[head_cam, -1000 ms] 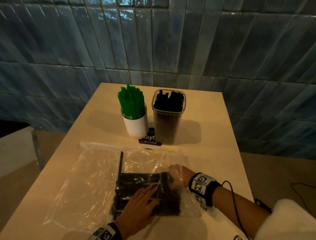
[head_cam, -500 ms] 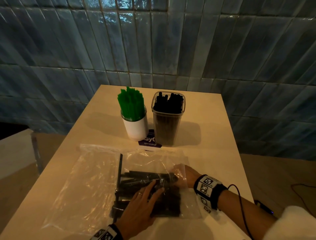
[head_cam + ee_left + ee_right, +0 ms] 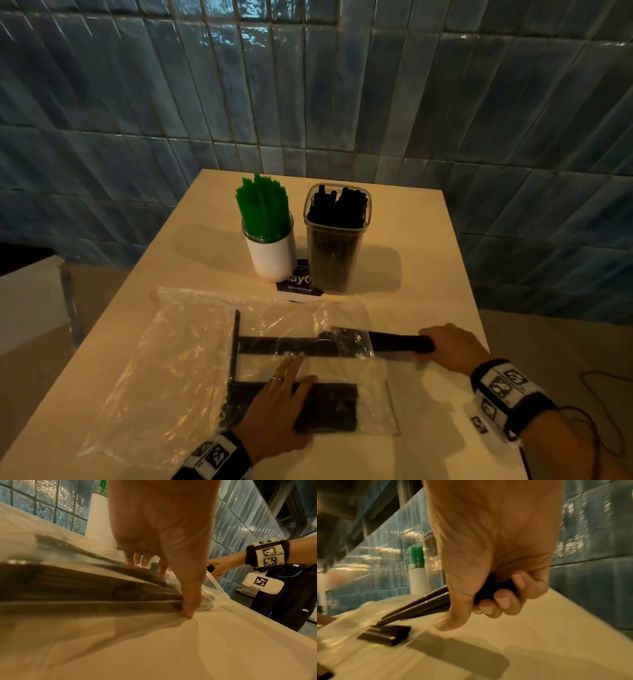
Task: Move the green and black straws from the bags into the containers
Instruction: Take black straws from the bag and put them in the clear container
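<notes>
A clear plastic bag [image 3: 178, 363] lies flat on the table, with black straws [image 3: 329, 404] inside it. My left hand [image 3: 281, 404] presses flat on the bag over those straws, fingers straight. My right hand [image 3: 448, 346] grips a bundle of black straws [image 3: 394, 342] that sticks halfway out of the bag's right opening; in the right wrist view the fingers [image 3: 501, 599] curl round the bundle [image 3: 419, 607]. Behind stand a white cup [image 3: 272, 257] full of green straws [image 3: 263, 209] and a clear container [image 3: 334, 253] full of black straws.
A purple sticker [image 3: 299, 282] lies under the two containers. The beige table [image 3: 411, 240] ends close to my right hand at its right edge. A blue tiled wall [image 3: 342, 85] rises behind the table. A cable [image 3: 603, 383] trails on the floor at right.
My right hand has slid to the right, out of the bag, drawing a bundle of black straws with it. My left hand stays pressed on the bag.
</notes>
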A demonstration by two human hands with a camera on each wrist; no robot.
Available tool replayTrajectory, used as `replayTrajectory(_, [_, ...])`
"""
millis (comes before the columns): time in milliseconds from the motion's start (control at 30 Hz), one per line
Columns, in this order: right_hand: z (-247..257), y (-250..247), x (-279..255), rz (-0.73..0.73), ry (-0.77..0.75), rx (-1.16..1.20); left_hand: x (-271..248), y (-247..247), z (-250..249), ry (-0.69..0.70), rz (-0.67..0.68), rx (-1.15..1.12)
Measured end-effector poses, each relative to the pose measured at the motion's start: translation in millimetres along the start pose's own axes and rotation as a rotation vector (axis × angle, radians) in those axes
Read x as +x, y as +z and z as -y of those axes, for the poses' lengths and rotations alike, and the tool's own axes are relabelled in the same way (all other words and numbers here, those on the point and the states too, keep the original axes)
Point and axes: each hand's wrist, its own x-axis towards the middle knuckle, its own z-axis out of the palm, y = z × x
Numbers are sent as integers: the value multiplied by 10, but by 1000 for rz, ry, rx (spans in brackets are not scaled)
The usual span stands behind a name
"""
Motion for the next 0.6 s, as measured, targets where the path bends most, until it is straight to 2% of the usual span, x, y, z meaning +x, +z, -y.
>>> replayTrajectory(167, [-528,-206,-247,-70,164,186,55,-85,-16,-32,117,-30])
replayTrajectory(300, [-647,-496,-520,-164,170,221,97,-180,-62,-19,120,-56])
replayTrajectory(367, [-552,-585,-599,-205,195,141,145,-277,-135,0,12,-108])
replayTrajectory(433, [-333,-627,-621,-180,175,35,214,-419,-251,41,-217,-116])
replayTrajectory(500, [-27,-622,-615,-144,74,-112,315,-540,-349,87,-419,-53])
replayTrajectory(533, [141,-605,-618,-154,5,-168,372,-600,-391,97,-469,-1])
replayTrajectory(600, [435,-556,-590,-172,-140,-202,473,-734,-480,68,-458,90])
